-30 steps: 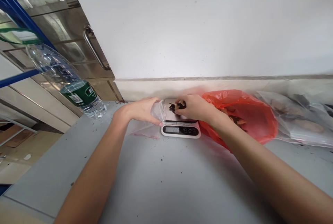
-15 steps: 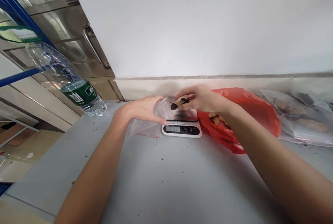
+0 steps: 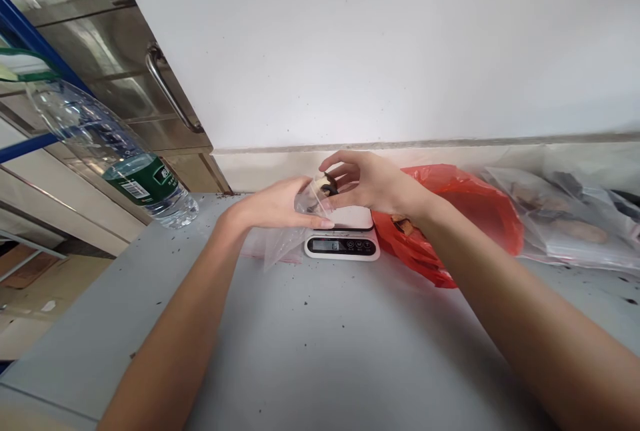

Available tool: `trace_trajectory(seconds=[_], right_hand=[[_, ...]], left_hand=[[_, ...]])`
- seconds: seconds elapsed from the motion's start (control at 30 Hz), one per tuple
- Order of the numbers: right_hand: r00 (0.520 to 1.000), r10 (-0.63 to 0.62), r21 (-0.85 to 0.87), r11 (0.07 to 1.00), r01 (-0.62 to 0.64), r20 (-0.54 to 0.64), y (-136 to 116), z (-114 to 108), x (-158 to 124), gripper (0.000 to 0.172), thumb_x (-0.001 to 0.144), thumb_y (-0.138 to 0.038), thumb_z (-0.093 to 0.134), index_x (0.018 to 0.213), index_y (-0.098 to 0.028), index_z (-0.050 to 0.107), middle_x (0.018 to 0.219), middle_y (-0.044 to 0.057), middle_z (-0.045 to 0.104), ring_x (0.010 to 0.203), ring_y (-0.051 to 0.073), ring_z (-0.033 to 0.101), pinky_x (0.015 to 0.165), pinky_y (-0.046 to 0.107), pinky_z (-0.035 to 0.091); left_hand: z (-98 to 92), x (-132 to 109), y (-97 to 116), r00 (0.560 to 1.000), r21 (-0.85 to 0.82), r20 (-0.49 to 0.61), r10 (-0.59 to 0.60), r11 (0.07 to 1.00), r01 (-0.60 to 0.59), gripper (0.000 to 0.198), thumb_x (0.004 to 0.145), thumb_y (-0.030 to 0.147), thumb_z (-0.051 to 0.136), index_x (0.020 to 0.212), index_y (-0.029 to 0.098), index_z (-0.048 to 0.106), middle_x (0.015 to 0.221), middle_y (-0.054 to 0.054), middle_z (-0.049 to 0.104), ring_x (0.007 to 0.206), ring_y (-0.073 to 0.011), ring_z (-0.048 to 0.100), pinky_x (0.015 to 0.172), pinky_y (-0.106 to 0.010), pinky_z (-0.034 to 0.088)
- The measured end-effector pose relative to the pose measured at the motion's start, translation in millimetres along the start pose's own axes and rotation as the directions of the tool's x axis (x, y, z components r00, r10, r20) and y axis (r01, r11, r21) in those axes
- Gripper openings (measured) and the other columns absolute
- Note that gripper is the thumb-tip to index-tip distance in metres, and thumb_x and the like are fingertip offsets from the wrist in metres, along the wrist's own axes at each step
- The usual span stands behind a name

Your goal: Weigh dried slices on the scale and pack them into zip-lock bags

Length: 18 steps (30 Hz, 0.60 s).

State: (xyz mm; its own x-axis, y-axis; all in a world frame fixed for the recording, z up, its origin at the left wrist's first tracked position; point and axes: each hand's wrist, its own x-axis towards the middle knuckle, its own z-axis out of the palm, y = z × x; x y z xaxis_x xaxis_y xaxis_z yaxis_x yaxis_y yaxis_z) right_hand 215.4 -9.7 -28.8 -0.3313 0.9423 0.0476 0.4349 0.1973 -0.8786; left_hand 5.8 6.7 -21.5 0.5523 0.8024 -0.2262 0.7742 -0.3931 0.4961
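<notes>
My left hand (image 3: 280, 204) is closed around a small clear zip bag (image 3: 306, 201), holding its mouth open toward the right. At that mouth are pale dried pieces with dark edges (image 3: 326, 184). My right hand (image 3: 367, 181) has its curled fingers and thumb around these pieces, partly inside the bag opening. Below both hands stands a white digital kitchen scale (image 3: 343, 245) with a bare metal plate; its display is lit, but the digits are too small to read surely. More clear bags (image 3: 255, 244) lie flat under my left hand.
An open red plastic bag (image 3: 480, 217) with brown dried pieces (image 3: 403, 224) lies right of the scale. Filled clear bags (image 3: 575, 224) are farther right. A large water bottle (image 3: 145, 181) stands at the left edge. A white wall (image 3: 400, 51) rises behind the grey table (image 3: 310, 351).
My right hand has moved left with the dried pieces, from above the scale plate to the bag's mouth. The dark pieces on the plate are gone. The view has shifted slightly.
</notes>
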Motion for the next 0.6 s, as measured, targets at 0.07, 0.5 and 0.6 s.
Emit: trace_trajectory(seconds=[0.07,0.5,0.6], right_hand=[[0.999,-0.01,0.06,0.998,0.012,-0.033,1.4,-0.7,-0.2,0.057,0.067,-0.021,0.091,0.118,-0.023,0.066,0.107,0.007,0.078,0.116,0.026,0.071,0.096,0.04,0.059],[0.96,0.002,-0.166,0.985,-0.05,-0.28,8.4,-1.0,4.3,0.011,0.092,-0.021,0.069,0.1,-0.016,0.075,0.098,0.011,0.08,0.093,0.025,0.076,0.088,0.04,0.059],[0.993,-0.029,-0.377,0.926,-0.015,-0.111,18.6,6.0,8.5,0.032,0.089,-0.026,0.074,0.12,-0.018,0.077,0.122,0.013,0.078,0.109,0.028,0.073,0.093,0.039,0.057]], left_hand=[[-2.0,-1.3,-0.5,1.0,-0.01,-0.004,0.023,1.0,-0.023,0.077,0.078,0.08,0.069,0.132,0.026,0.058,0.139,-0.007,0.067,0.125,-0.0341,0.063,0.098,-0.038,0.052],[-16.0,-12.0,-13.6,0.997,-0.119,0.002,0.082,0.99,-0.081,0.071,0.084,0.067,0.067,0.144,0.03,0.058,0.153,-0.005,0.06,0.139,-0.0311,0.056,0.11,-0.036,0.047],[-20.1,-16.2,-14.9,0.997,-0.093,-0.02,0.077,0.993,-0.079,0.069,0.08,0.062,0.073,0.14,0.029,0.062,0.15,-0.004,0.063,0.135,-0.0304,0.06,0.109,-0.034,0.047]])
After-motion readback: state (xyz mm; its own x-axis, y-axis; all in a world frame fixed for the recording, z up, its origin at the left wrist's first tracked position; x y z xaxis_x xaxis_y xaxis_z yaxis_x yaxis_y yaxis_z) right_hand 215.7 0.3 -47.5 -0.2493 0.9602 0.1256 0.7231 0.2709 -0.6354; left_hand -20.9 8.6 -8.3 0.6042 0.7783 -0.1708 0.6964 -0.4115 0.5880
